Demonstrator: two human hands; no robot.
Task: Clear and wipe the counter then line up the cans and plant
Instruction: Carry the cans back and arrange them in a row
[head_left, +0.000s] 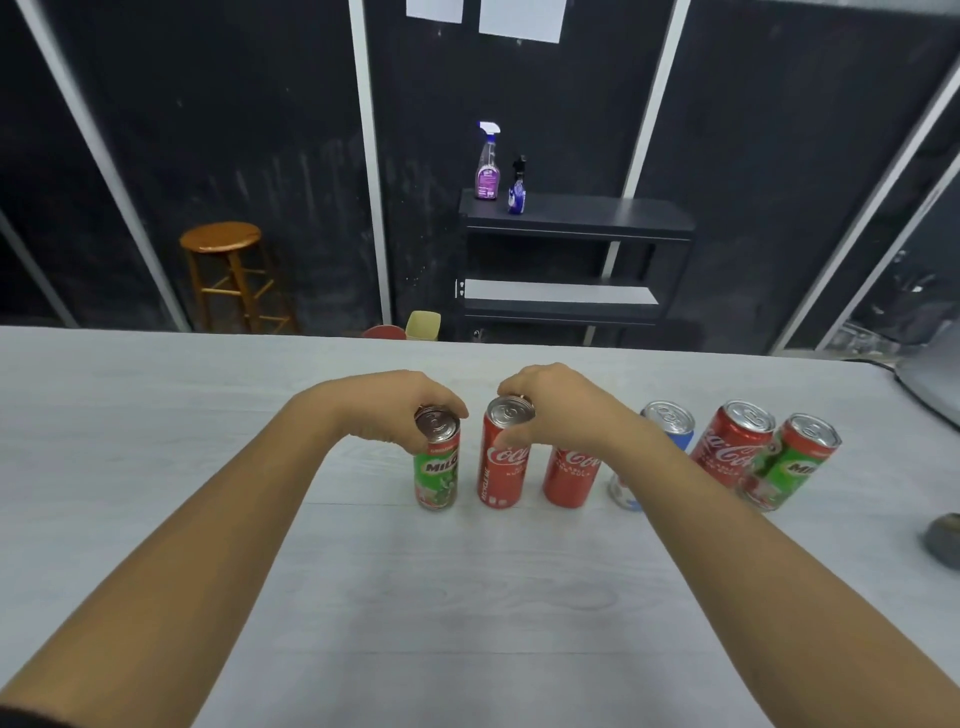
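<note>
Six slim cans stand upright in a row across the pale counter (156, 467). Leftmost: green Milo can (437, 470), silver top. Just beside it, a red Coca-Cola can (503, 467). Next a second red cola can (570, 478), its top hidden behind the wrist. Then a blue-and-white can (667, 423), mostly hidden behind the forearm. Further right a third red cola can (732, 439), with a second Milo can (789, 465) overlapping it in view; whether they touch I cannot tell.

Counter is a light grey wood-grain surface. Behind it dark wall panels, a wooden stool (228, 275) at left, a black shelf unit (576, 218) carrying a purple spray bottle (487, 163) and a smaller blue bottle (517, 189).

Left hand (387, 410) is clamped from above around the rim of the leftmost Milo can. Right hand (558, 405) is closed likewise on the rim of the first cola can.
</note>
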